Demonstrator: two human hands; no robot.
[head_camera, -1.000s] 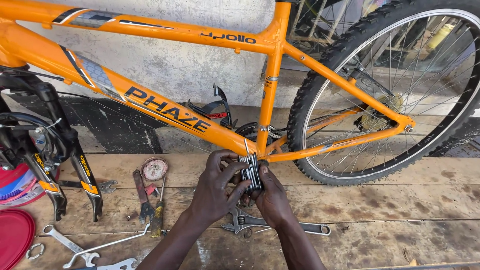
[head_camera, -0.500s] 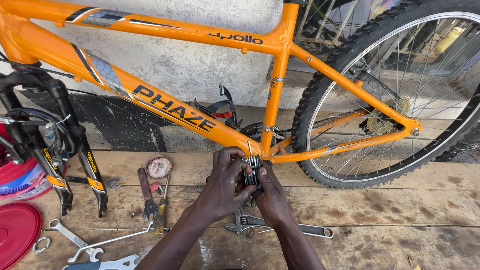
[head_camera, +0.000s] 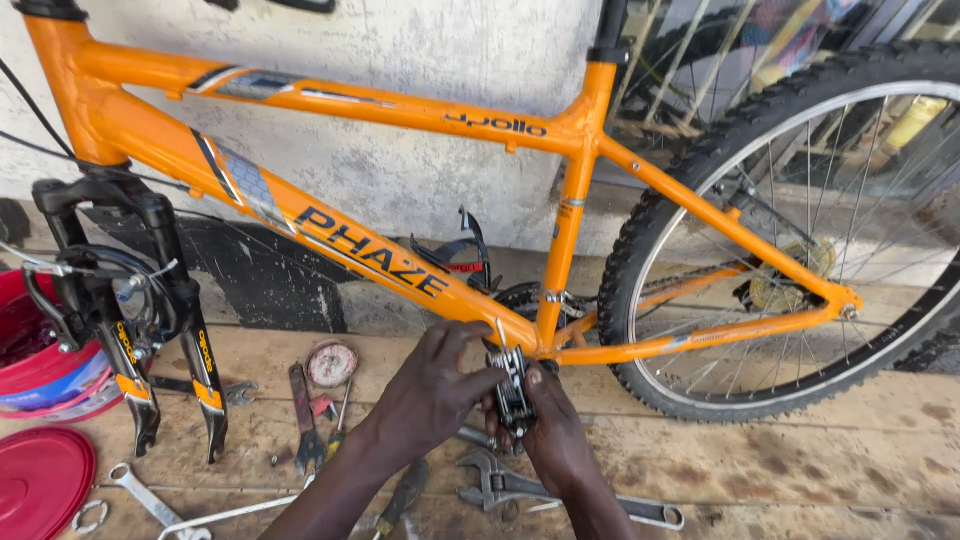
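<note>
both the left hand and right hand grip a folding multi-tool under the orange bike frame.

The left hand and right hand cover most of the dark tool between them, so its lower end and the grip on it cannot be told. Behind the hands, the crank area is largely hidden by the frame. Below the right hand, its wrist covers the middle of the wrench. Far left of the hands, the red lid and red tub are cut by the edge. Right of the hands, the wheel runs out of view.
</note>
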